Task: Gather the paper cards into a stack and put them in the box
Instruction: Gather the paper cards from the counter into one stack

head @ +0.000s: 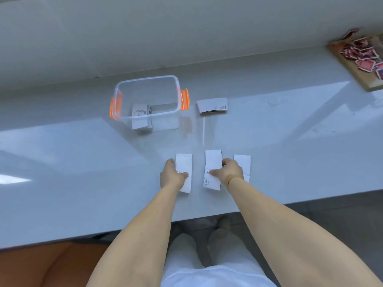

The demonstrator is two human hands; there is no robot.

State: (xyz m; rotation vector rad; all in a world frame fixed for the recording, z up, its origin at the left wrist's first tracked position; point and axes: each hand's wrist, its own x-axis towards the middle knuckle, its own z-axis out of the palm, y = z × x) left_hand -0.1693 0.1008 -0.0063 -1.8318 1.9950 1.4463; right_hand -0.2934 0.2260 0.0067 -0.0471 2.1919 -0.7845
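Note:
Three white paper cards lie side by side near the front of the grey table. My left hand [173,174] grips the left card [184,162], thumb on top. My right hand [227,170] pinches the middle card [213,162], whose printed end points toward me. The right card [242,161] is partly hidden under my right wrist. Farther back lies a stack of cards [211,106], just right of the clear plastic box [145,83] with orange latches. Inside the box sits another stack of cards [141,119].
A wooden board [366,79] with several red-backed cards rests at the far right. The wall runs along the back of the table. The table's front edge [145,226] is close to my body, with an orange seat at the lower left.

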